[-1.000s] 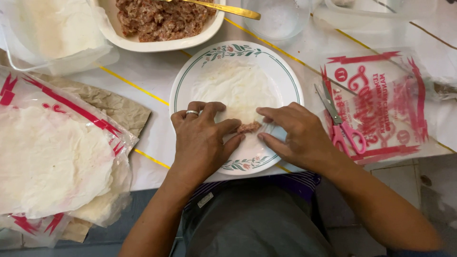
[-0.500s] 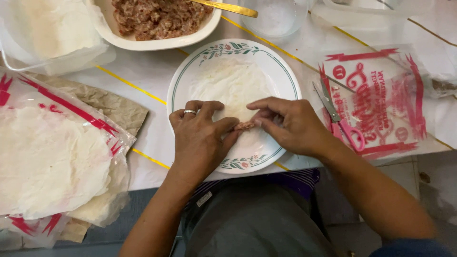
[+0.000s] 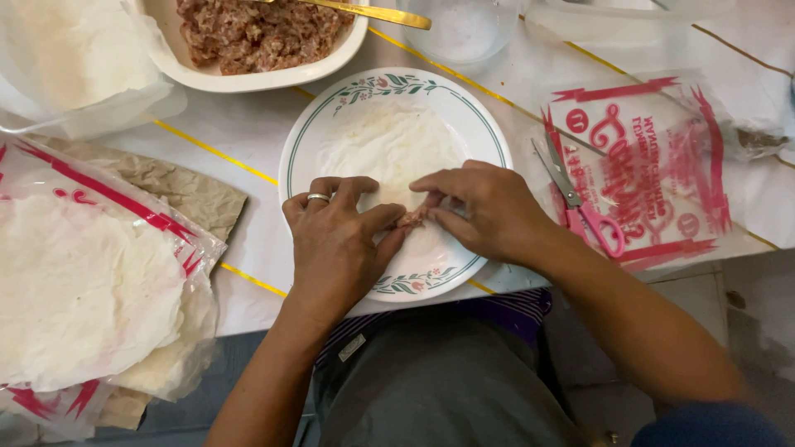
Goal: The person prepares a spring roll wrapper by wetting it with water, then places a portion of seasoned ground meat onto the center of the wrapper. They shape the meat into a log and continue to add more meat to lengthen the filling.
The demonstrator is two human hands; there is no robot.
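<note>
Rolling: we press both hands onto the thin wrapper [image 3: 389, 145] on the plate [image 3: 489, 124].
Left hand [image 3: 335, 244]: fingers curled, pinning the roll.
Right hand [image 3: 489, 211]: fingertips pinching the wrapper over the filling [image 3: 411, 218].
Meat bowl [image 3: 273, 79]: beyond the plate.
Scissors [image 3: 575, 199]: right of the plate.

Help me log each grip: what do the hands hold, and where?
Both hands pinch the thin wrapper at its near edge, around the meat filling.

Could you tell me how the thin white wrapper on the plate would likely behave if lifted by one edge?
The wrapper looks sheer and lies flat on the plate, so it is probably floppy and light. It folds under the left hand and right hand, so it may tear easily.
</note>
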